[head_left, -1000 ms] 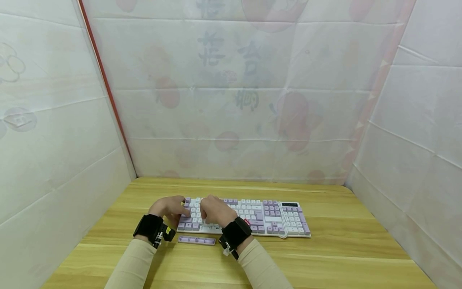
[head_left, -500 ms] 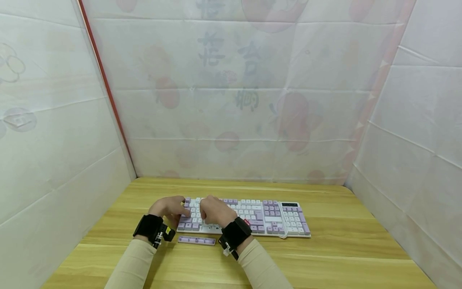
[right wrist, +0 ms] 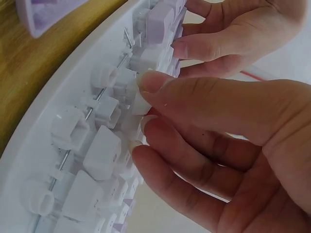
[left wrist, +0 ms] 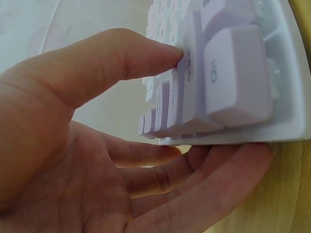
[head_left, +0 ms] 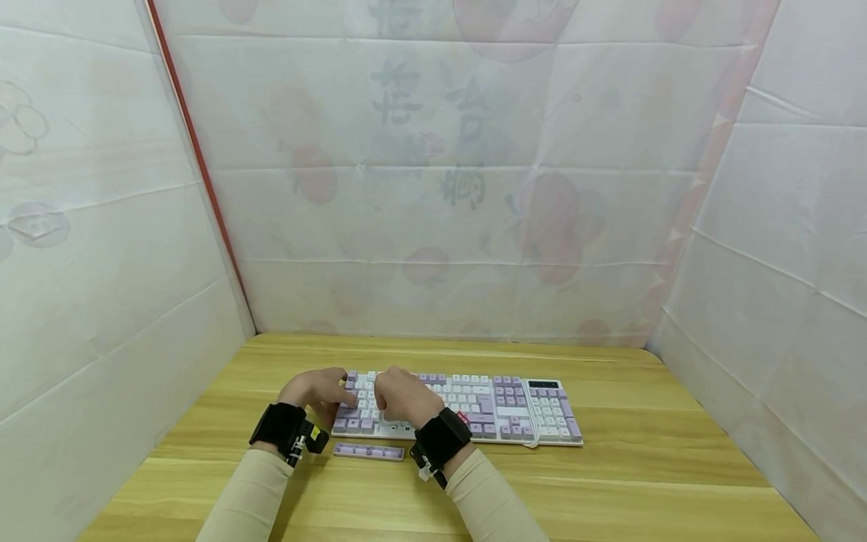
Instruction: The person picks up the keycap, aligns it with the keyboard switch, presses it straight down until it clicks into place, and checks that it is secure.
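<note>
A white and lilac keyboard (head_left: 512, 412) lies across the table. At its left end my left hand (head_left: 314, 388) grips it, the thumb (left wrist: 150, 56) pressing on the lilac side keys and the fingers against the edge below. My right hand (head_left: 406, 395) is bent down over the lower-left rows. In the right wrist view, its thumb and fingertips pinch a white keycap (right wrist: 141, 104) just above the bare spacebar slot. Stems and a thin metal wire (right wrist: 87, 114) show in that slot. The loose lilac spacebar (head_left: 369, 451) lies underside up in front of the keyboard.
A white cable (head_left: 531, 414) is bundled across the keyboard's right part, near the number keys. The wooden table (head_left: 643, 467) is bounded by white patterned sheets (head_left: 433, 188) at the back and both sides. A red tag (head_left: 463, 417) shows beside the right wrist strap.
</note>
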The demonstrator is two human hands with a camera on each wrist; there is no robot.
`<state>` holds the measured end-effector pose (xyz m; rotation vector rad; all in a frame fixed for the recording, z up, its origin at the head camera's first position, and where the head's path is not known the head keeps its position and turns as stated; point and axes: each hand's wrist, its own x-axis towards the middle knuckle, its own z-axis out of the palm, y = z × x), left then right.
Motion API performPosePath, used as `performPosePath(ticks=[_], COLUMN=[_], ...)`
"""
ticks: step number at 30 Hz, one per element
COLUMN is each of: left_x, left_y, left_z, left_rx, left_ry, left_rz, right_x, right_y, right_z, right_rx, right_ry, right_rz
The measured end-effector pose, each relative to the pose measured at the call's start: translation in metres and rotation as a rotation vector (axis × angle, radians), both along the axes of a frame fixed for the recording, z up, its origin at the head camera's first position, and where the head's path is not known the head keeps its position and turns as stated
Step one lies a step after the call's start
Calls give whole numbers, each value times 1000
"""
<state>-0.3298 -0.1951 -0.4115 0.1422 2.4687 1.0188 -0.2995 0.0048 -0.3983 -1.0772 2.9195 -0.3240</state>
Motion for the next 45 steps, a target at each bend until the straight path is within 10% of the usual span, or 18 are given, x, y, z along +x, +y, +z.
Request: performPosePath(ticks=[45], left_x=[-2], left_y=[0], left_z=[-3], left_rx=[5], left_ry=[-6], left_rz=[9], right_x=[-5], right_y=[0], right_z=[-4], right_rx=[-22], right_ry=[-12], right_rz=[27])
